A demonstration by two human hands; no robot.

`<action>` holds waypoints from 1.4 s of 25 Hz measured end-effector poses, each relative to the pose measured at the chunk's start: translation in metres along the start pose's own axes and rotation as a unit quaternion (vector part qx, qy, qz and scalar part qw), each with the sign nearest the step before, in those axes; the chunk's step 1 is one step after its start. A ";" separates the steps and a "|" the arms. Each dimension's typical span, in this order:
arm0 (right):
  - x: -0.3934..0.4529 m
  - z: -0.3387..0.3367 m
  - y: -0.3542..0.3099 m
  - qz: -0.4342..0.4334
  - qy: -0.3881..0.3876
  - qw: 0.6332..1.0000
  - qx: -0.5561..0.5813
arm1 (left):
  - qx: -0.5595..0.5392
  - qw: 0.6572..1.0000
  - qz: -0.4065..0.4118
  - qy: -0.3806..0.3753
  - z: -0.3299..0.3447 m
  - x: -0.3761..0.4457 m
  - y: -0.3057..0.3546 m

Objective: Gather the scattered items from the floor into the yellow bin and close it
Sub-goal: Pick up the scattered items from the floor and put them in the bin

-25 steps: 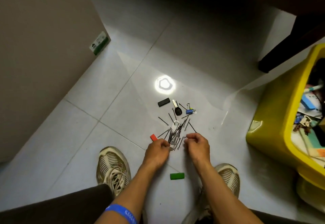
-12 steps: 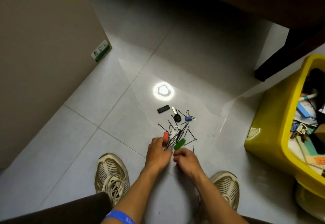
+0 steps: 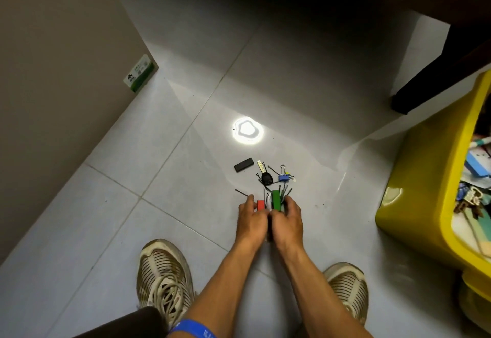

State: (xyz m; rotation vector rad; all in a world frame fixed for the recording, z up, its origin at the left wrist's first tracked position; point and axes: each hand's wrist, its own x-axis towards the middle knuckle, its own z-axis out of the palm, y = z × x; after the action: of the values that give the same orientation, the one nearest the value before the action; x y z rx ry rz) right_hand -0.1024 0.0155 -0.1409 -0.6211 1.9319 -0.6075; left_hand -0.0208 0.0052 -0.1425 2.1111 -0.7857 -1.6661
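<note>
Grey tile floor (image 3: 132, 231): since 1.0 s ago the green block (image 3: 276, 200) and red block (image 3: 261, 205) were swept together with the pins, now clasped between left hand (image 3: 252, 218) and right hand (image 3: 288, 219); transfer to the yellow bin (image 3: 425, 178) at right judged next.

Room dim; single hard light from above, near camera. Bright ring-shaped glare (image 3: 247, 132) on glossy floor tile (image 3: 186, 167), with pale wedge of reflected light spreading around it. Top of frame falls into deep shadow. Wide-angle bend curves edges. Centre sharp; yellow bin (image 3: 425, 191) at right edge slightly soft, with small highlight on side.
</note>
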 end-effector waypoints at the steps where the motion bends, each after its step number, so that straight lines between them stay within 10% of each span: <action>1: 0.003 0.003 0.000 0.002 -0.005 1.000 0.007 | -0.015 1.000 -0.006 0.003 0.003 0.002 0.000; 22: 0.003 0.026 0.004 0.032 0.021 0.999 0.005 | -0.085 0.995 -0.016 0.041 -0.004 0.008 -0.004; 35: -0.042 -0.089 -0.052 -0.009 -0.023 0.956 0.293 | -0.045 0.987 0.134 -0.072 0.015 -0.093 0.094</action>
State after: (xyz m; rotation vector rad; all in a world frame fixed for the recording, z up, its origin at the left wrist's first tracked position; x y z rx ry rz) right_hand -0.1583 0.0171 -0.0452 -0.2677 1.5870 -1.1100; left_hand -0.0698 -0.0114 -0.0198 1.7528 -0.9712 -1.6861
